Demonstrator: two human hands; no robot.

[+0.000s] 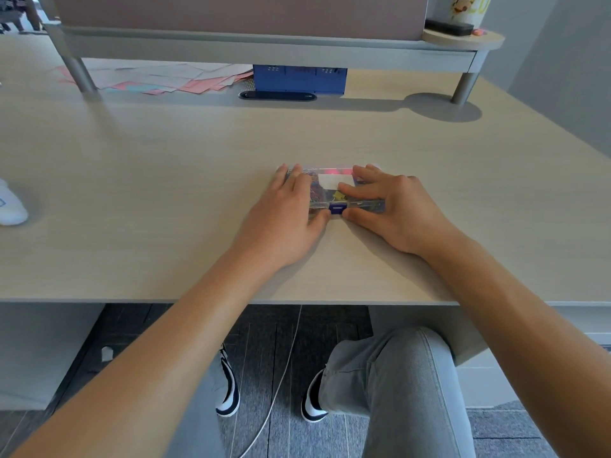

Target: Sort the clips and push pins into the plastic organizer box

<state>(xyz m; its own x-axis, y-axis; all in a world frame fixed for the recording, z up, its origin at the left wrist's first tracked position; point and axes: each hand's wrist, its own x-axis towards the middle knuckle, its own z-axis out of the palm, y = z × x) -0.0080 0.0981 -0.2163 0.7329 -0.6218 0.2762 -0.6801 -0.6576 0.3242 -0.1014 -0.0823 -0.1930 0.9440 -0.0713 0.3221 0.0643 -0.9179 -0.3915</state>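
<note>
A clear plastic organizer box (327, 181) lies on the light wood desk (165, 180) with its lid down, a white label on top and a blue latch (337, 209) at the front. Through the lid show coloured paper clips (313, 193) at the left, yellow clips (337, 195) in the middle and pink push pins (337, 171) at the back. My left hand (291, 209) lies flat over the box's left part, thumb at the front wall beside the latch. My right hand (393, 209) covers the right part, fingers on the lid, thumb against the front wall.
A raised shelf on grey legs (81, 72) crosses the back of the desk. Under it lie pink and white papers (165, 77) and a blue box (299, 79), with a black oval grommet (277, 95) in front. A white object (10, 204) sits at the left edge.
</note>
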